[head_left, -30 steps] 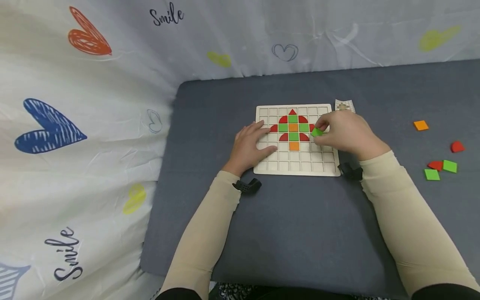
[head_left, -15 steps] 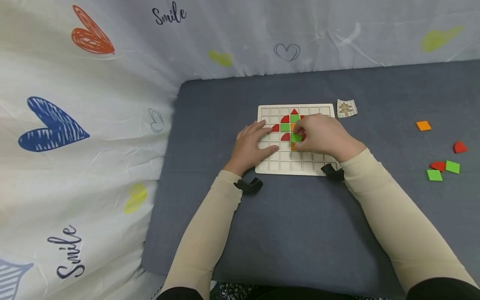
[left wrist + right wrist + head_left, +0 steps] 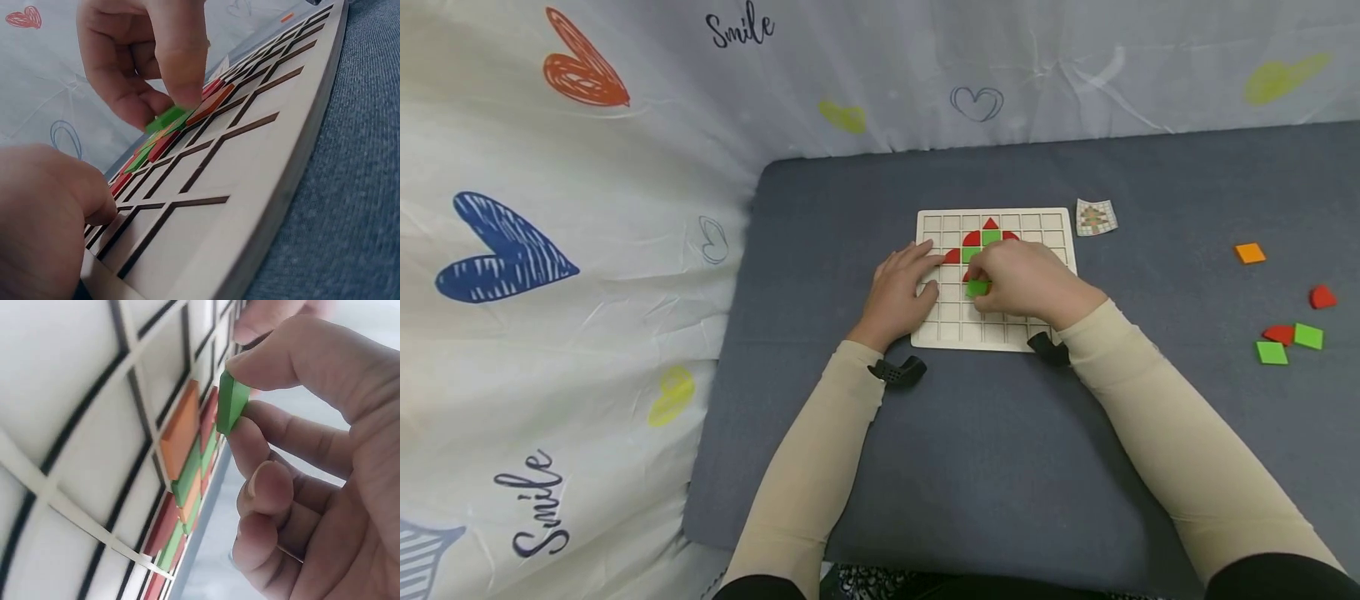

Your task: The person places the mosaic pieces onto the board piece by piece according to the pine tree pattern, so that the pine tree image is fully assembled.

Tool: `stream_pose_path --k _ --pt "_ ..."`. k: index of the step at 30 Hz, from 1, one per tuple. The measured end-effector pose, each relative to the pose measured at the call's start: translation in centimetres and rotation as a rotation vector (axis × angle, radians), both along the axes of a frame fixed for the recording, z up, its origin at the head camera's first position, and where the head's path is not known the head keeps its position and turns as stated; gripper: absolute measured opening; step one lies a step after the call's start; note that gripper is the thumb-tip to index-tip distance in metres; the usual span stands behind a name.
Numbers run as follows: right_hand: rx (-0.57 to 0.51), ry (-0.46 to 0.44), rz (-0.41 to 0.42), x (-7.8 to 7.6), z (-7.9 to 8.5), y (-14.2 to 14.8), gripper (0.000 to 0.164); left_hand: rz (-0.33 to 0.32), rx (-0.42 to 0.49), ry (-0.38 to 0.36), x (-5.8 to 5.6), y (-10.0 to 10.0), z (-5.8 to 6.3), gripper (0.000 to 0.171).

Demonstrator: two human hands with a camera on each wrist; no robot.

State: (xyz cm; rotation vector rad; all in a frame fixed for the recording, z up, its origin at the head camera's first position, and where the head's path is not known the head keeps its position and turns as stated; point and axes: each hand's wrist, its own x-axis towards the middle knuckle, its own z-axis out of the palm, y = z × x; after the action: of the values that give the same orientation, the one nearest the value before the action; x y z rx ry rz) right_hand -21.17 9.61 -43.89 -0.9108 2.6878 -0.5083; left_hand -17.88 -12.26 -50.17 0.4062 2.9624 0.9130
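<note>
My right hand (image 3: 1028,282) pinches a green square tile (image 3: 976,288) between thumb and fingertips, close over the wooden grid board (image 3: 951,335). In the right wrist view the pinched tile stands tilted on edge beside an orange tile (image 3: 181,436) set in the grid. Red, green and orange tiles form a pattern up the middle of the board, topped by a red triangle (image 3: 990,223); the right hand hides part of it. On the board's left edge rests my left hand (image 3: 897,290), its fingers spread and the thumb pointing inward.
A small pattern card (image 3: 1096,217) lies past the board's top right corner. Loose pieces lie farther right: an orange tile (image 3: 1251,253), a red piece (image 3: 1322,297), another red piece (image 3: 1277,335) and two green tiles (image 3: 1272,353). A printed curtain (image 3: 625,275) borders the table.
My right hand has moved left across the board with the green tile, from the pattern's right side to its lower left. The pattern card has come into full view. The left hand stays nearly still.
</note>
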Motion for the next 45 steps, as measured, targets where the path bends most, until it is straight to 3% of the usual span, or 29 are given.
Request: stream_pose_path --k 22,37,45 --pt "-0.037 -0.011 0.081 -0.1 -0.9 0.2 0.021 0.003 -0.007 0.007 -0.2 0.2 -0.2 0.042" --pt "-0.044 0.019 0.095 0.2 -1.1 0.5 0.022 0.011 -0.003 0.001 -0.1 0.1 -0.1 0.043" --pt "-0.060 0.018 0.060 0.2 -1.0 1.6 0.022 0.009 -0.005 0.006 -0.1 0.2 -0.1 0.042"
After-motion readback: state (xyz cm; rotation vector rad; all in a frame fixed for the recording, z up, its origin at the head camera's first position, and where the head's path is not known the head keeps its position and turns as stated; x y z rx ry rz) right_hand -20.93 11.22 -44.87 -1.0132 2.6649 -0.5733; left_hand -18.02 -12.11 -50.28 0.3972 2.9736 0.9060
